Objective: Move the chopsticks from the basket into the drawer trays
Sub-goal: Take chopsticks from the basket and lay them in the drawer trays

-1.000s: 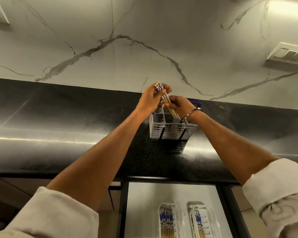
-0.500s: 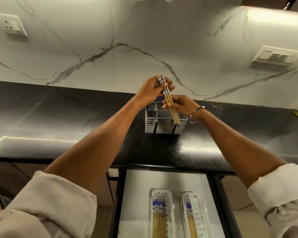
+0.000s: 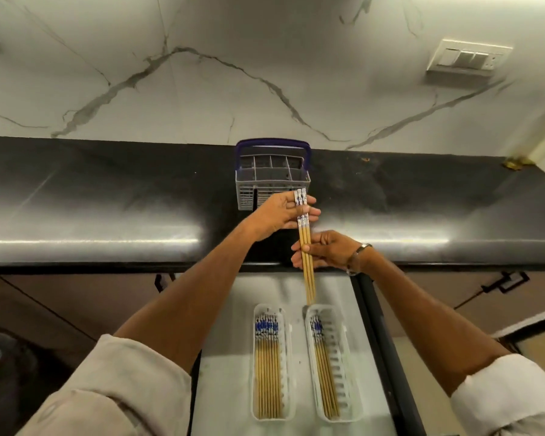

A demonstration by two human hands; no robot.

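A small bundle of bamboo chopsticks with blue-and-white patterned tops hangs over the counter's front edge, tips pointing down toward the drawer. My left hand grips the patterned top ends. My right hand pinches the bundle lower down. The grey basket with a purple handle stands on the black counter behind my hands, and its visible compartments look empty. In the open drawer lie two white trays: the left tray holds several chopsticks, the right tray holds a few along its left side.
The black countertop runs the full width below a white marble wall. A switch plate sits on the wall at upper right. The drawer's dark right rail stands beside the right tray. Cabinet handles flank the drawer.
Both hands have lifted the bundle of chopsticks out of the basket and drawn it toward me, out past the counter edge and above the drawer. The view has tilted down.
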